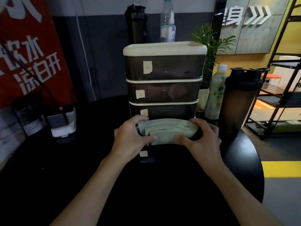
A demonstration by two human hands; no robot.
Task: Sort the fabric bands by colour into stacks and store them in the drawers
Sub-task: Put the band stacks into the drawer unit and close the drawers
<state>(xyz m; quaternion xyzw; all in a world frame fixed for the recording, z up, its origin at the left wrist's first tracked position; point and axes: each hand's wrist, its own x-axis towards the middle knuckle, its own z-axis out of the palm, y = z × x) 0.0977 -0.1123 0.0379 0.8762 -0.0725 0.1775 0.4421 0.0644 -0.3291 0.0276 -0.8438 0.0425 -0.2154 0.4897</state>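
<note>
Apparently mid-storing, left hand [130,136] and right hand [204,138] clasp the green stack [167,129] at nine and three o'clock over the open bottom drawer [151,158].

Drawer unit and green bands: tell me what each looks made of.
Drawer unit: likely plastic, smoky see-through fronts with a soft sheen, matte cream frame. Green bands: seemingly woven fabric, matte, stacked in soft flat folded layers.

Pale green bands [167,130] — black table [241,160]
</note>
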